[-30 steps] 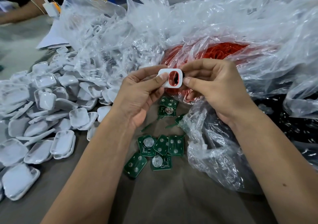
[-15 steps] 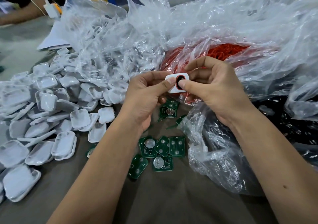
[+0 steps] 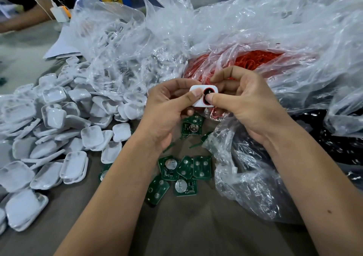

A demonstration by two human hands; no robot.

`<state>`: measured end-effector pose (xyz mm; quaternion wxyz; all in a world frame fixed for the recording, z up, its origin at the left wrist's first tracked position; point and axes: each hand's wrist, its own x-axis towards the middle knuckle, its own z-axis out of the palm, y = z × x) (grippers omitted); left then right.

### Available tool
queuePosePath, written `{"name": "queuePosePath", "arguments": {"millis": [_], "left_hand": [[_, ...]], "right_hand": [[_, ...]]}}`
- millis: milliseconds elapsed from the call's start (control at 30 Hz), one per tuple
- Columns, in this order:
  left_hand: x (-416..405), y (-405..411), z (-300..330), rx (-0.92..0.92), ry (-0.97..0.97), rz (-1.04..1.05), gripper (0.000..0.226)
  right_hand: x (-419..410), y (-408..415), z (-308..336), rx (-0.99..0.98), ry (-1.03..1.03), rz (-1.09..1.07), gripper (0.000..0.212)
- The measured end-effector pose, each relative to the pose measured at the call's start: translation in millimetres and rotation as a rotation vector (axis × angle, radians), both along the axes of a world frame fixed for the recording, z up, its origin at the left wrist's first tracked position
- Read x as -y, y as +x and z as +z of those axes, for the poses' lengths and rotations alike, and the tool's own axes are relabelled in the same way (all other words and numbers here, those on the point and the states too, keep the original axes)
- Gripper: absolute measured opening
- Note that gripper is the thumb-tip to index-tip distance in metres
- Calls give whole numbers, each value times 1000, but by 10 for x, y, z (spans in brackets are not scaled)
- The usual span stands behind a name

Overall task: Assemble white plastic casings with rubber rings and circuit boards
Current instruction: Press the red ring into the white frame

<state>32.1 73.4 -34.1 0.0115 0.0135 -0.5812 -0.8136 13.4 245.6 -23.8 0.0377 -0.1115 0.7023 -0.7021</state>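
We see the left hand [image 3: 167, 110] and right hand [image 3: 245, 102] both pinching one white casing [image 3: 196, 99], its red rubber ring [image 3: 203, 103] seated in the opening, above green circuit boards [image 3: 184, 169] on the surface [image 3: 196, 226].

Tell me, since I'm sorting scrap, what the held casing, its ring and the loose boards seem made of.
Casing: likely moulded plastic, white with a soft sheen and rounded corners. Ring: probably rubber, a thin red band lining the oval opening. Boards: green circuit laminate with silvery metal pads and discs.
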Motion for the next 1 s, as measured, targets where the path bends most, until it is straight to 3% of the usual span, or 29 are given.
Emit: {"name": "queuePosePath", "arguments": {"millis": [167,467,600,700,833,1000], "left_hand": [[-35,5,-35,-35,-180,95,5],[-3,-18,1,-13,-67,64,7],[-13,-21,-2,46,55,59,24],[-49,-13,-46,88,60,114,17],[-80,-5,-48,179,264,-20,40],[-127,-29,-75,247,415,-44,26]], "right_hand": [[35,7,-35,-75,101,-52,32],[-23,-30,-7,7,-114,23,26],[-24,-23,-19,-22,-155,31,26],[24,-5,-51,-233,39,-116,27],[71,25,-60,-541,388,-246,28],[93,61,-61,-659,471,-184,37]]}}
